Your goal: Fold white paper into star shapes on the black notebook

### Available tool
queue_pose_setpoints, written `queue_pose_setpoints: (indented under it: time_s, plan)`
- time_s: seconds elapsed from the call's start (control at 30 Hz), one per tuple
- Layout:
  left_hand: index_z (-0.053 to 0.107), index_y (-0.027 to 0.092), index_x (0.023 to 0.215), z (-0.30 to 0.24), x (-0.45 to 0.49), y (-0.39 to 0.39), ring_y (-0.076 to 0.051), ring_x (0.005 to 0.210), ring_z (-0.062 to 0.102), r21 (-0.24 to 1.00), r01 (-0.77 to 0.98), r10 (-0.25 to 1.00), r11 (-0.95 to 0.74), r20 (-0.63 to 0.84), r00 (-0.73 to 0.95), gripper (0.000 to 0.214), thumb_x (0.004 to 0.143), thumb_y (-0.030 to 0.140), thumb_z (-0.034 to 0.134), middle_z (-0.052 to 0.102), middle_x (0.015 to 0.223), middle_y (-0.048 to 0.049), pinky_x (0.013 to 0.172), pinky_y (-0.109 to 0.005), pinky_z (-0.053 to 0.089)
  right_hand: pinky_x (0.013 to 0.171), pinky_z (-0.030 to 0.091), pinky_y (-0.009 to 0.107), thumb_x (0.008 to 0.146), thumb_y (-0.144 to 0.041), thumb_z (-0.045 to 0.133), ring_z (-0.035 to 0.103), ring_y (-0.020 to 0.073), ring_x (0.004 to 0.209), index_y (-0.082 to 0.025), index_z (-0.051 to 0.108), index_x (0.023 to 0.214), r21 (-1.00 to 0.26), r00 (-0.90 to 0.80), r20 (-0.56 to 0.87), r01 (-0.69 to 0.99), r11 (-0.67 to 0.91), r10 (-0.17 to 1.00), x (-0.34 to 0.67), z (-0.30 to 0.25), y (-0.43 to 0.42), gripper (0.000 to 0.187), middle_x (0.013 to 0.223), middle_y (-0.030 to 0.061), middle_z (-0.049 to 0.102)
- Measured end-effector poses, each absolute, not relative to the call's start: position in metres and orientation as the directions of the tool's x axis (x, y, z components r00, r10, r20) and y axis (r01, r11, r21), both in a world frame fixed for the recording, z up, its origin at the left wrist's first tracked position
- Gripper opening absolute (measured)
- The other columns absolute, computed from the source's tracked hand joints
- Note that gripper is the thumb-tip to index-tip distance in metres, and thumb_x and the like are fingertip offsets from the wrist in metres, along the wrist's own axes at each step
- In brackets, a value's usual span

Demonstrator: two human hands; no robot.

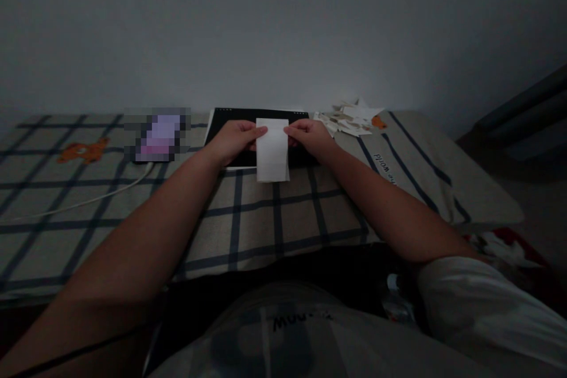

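A white strip of paper (272, 156), seemingly folded in layers, is held up in front of me near its top edge. My left hand (236, 137) pinches its left side, thumb on the near face. On the opposite edge, my right hand (313, 134) pinches it between thumb and fingers. Beneath both hands lies a black flat sheet or pad (228, 124) with a row of small light marks along its far edge and white paper showing under it. The fingers behind the strip are partly hidden.
Right of the pad lies a heap of cut paper pieces (349, 118). A phone (159, 136) with a white cable (119, 190) rests at left on the checked tablecloth (212, 204). A wall stands behind the table. Low at right are a clear bottle (396, 301) and crumpled white scraps (505, 249).
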State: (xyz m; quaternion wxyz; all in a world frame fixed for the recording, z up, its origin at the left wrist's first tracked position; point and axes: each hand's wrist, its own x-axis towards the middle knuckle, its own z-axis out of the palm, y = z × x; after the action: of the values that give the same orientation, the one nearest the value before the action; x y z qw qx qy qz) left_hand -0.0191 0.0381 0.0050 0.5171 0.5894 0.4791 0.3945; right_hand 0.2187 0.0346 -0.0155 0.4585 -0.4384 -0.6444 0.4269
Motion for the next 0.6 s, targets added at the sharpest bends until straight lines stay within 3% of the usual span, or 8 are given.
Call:
queue_pose_setpoints:
  time_s: [0.3, 0.6]
  plan:
    - [0.081, 0.019, 0.076, 0.0037, -0.0163, 0.0379, -0.019, 0.080, 0.077, 0.991, 0.133, 0.965, 0.009, -0.044, 0.259, 0.033, 0.086, 0.046, 0.097, 0.083, 0.083, -0.0075, 0.079, -0.030, 0.065, 0.072, 0.059, 0.030, 0.095, -0.037, 0.084, 0.065, 0.0148, 0.067, -0.022, 0.072, 0.078, -0.955, -0.184, 0.194, 0.189, 0.228, 0.964, 0.2182, -0.0131, 0.0332, 0.026, 0.071, -0.0001, 0.074]
    - [0.078, 0.019, 0.075, 0.0026, -0.0168, 0.0399, -0.021, 0.082, 0.078, 0.988, 0.153, 0.972, -0.022, -0.015, 0.236, 0.038, 0.082, 0.050, 0.099, 0.082, 0.081, -0.0078, 0.079, -0.031, 0.065, 0.074, 0.062, 0.032, 0.099, -0.042, 0.083, 0.067, 0.0161, 0.068, -0.023, 0.074, 0.078, -0.953, -0.185, 0.177, 0.214, 0.215, 0.967, 0.2177, -0.0119, 0.0322, 0.029, 0.071, 0.0010, 0.075]
